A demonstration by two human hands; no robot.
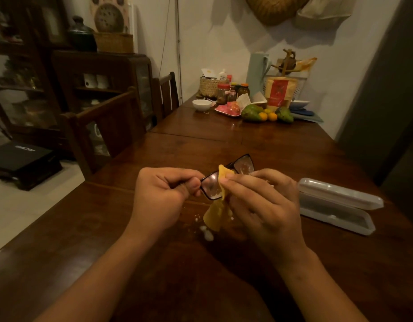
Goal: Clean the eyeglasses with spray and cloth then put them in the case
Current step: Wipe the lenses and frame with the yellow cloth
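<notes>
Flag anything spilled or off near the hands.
Yes: white foamy blobs sit on the table beneath the hanging yellow cloth, likely cleaner drips. Both lenses of the eyeglasses carry white residue. Nothing else stands out.

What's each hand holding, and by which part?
Left hand pinches the glasses by one frame corner; right hand pinches the cloth near its top, over a lens.

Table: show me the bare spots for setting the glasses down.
Bare table lies left of the left hand and mid-table between the eyeglasses and the fruit. Crowded: the far end, the open case at right, white spatter under the cloth.
</notes>
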